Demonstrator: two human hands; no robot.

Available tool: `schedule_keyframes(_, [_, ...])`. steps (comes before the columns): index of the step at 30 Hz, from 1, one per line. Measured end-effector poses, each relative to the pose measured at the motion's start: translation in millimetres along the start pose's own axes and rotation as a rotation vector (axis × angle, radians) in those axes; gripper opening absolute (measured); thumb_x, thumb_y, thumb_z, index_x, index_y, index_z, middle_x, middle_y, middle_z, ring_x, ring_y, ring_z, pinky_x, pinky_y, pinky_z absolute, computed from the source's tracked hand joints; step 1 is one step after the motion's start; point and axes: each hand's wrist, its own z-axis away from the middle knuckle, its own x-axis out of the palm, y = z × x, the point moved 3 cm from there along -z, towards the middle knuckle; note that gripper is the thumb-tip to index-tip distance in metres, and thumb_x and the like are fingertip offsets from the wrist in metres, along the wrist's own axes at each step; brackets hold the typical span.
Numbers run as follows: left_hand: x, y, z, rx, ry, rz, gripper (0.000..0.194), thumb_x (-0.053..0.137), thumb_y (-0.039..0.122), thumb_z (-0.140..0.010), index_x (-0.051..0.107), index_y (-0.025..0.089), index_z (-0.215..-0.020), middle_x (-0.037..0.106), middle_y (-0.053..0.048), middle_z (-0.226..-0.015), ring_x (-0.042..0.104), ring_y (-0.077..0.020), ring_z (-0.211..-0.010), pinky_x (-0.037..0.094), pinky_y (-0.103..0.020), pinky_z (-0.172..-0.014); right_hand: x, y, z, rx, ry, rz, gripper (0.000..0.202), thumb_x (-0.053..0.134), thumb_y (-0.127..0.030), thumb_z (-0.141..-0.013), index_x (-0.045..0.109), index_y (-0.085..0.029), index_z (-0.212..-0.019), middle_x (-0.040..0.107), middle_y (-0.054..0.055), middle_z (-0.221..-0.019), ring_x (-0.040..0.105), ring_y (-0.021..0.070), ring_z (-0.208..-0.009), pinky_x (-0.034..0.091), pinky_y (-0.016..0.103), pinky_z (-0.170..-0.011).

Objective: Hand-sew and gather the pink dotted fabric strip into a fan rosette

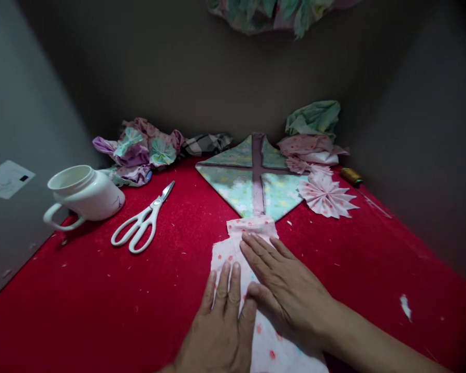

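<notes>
A long strip of pale pink cloth with red dots lies on the red surface, its far end overlapping the near corner of a green floral piece crossed by mauve bands. My left hand lies flat on the strip's left part, fingers stretched out. To its right, my right hand rests flat across the strip, fingers extended towards the cloth's far end. The thumbs are close to each other. Neither hand grasps anything. Part of the strip is hidden beneath both hands.
White-handled scissors lie at the left, beside a white mug. Crumpled cloth pieces sit at the back left. A pleated pink rosette, more folded cloth and a thread spool are at the right.
</notes>
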Motion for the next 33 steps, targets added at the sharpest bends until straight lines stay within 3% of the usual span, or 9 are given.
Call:
schedule_keyframes(3, [2.8, 1, 6, -0.026, 0.051, -0.086, 0.039, 0.039, 0.028, -0.086, 0.046, 0.01, -0.12, 0.057, -0.02, -0.115, 0.052, -0.0345, -0.107, 0.036, -0.047, -0.086, 0, 0, -2, 0.006, -0.045, 0.057, 0.064, 0.03, -0.051, -0.089, 0.026, -0.009, -0.137, 0.02, 0.02, -0.141, 0.017, 0.0289, -0.131, 0.025, 0.051, -0.102])
schedule_keyframes(13, [14.9, -1, 10, -0.048, 0.232, -0.176, 0.04, 0.038, 0.026, -0.086, 0.041, 0.007, -0.122, 0.06, -0.015, -0.113, 0.052, -0.029, -0.108, 0.034, -0.043, -0.091, -3, 0, -1, -0.025, -0.054, 0.097, 0.063, 0.033, -0.049, -0.089, 0.027, -0.008, -0.136, 0.023, 0.021, -0.14, 0.022, 0.0304, -0.129, 0.03, 0.051, -0.099])
schedule_keyframes(16, [-1.1, -13, 9, -0.067, 0.355, -0.075, 0.041, 0.037, 0.03, -0.087, 0.042, 0.007, -0.121, 0.06, -0.015, -0.112, 0.052, -0.0262, -0.107, 0.038, -0.039, -0.09, -13, -3, 1, -0.043, 0.04, 0.11, 0.056, 0.037, -0.042, -0.089, 0.035, -0.008, -0.133, 0.034, 0.018, -0.137, 0.029, 0.0304, -0.127, 0.031, 0.053, -0.098])
schedule_keyframes(19, [-32.5, -48, 9, -0.204, 0.472, 0.106, 0.043, 0.038, 0.034, -0.086, 0.043, 0.007, -0.119, 0.058, -0.015, -0.114, 0.053, -0.0251, -0.106, 0.044, -0.036, -0.086, -25, -10, 4, -0.123, 0.213, 0.116, 0.043, 0.041, -0.031, -0.088, 0.047, -0.009, -0.124, 0.049, 0.013, -0.129, 0.04, 0.0274, -0.122, 0.032, 0.05, -0.098])
schedule_keyframes(21, [-48.8, -82, 11, -0.446, 0.415, 0.175, 0.035, 0.04, 0.029, -0.086, 0.045, 0.016, -0.118, 0.061, -0.01, -0.11, 0.058, -0.023, -0.099, 0.047, -0.035, -0.081, -27, -18, 6, -0.21, 0.294, 0.138, 0.038, 0.04, -0.031, -0.088, 0.053, -0.01, -0.118, 0.056, 0.011, -0.122, 0.048, 0.0251, -0.114, 0.037, 0.043, -0.095])
schedule_keyframes(23, [-53.4, -117, 15, -0.688, 0.187, 0.14, 0.034, 0.04, 0.031, -0.086, 0.047, 0.019, -0.117, 0.06, -0.009, -0.109, 0.059, -0.0278, -0.094, 0.049, -0.041, -0.072, -21, -25, 5, -0.286, 0.324, 0.208, 0.039, 0.038, -0.037, -0.089, 0.055, -0.012, -0.114, 0.06, 0.01, -0.117, 0.055, 0.0238, -0.107, 0.043, 0.038, -0.086])
schedule_keyframes(25, [-48.4, -144, 20, -0.809, -0.035, 0.121, 0.036, 0.034, 0.032, -0.087, 0.048, 0.017, -0.116, 0.061, -0.012, -0.103, 0.06, -0.0318, -0.089, 0.048, -0.043, -0.066, -10, -31, 3, -0.331, 0.331, 0.3, 0.037, 0.036, -0.036, -0.091, 0.055, -0.014, -0.113, 0.063, 0.008, -0.113, 0.058, 0.0228, -0.102, 0.045, 0.035, -0.08])
schedule_keyframes(28, [-32.8, -167, 23, -0.776, -0.192, 0.138, 0.038, 0.031, 0.032, -0.086, 0.051, 0.013, -0.113, 0.059, -0.014, -0.094, 0.06, -0.0309, -0.084, 0.046, -0.041, -0.067, 5, -36, 2, -0.374, 0.387, 0.376, 0.031, 0.031, -0.029, -0.094, 0.054, -0.019, -0.112, 0.065, 0.004, -0.11, 0.058, 0.0223, -0.1, 0.043, 0.037, -0.078])
schedule_keyframes(33, [-21.1, -176, 25, -0.758, -0.133, 0.102, 0.036, 0.032, 0.03, -0.084, 0.053, 0.011, -0.107, 0.057, -0.014, -0.09, 0.059, -0.029, -0.079, 0.045, -0.038, -0.064, 13, -36, 3, -0.422, 0.442, 0.395, 0.033, 0.025, -0.03, -0.095, 0.052, -0.024, -0.114, 0.065, 0.0, -0.11, 0.059, 0.0219, -0.098, 0.043, 0.039, -0.077])
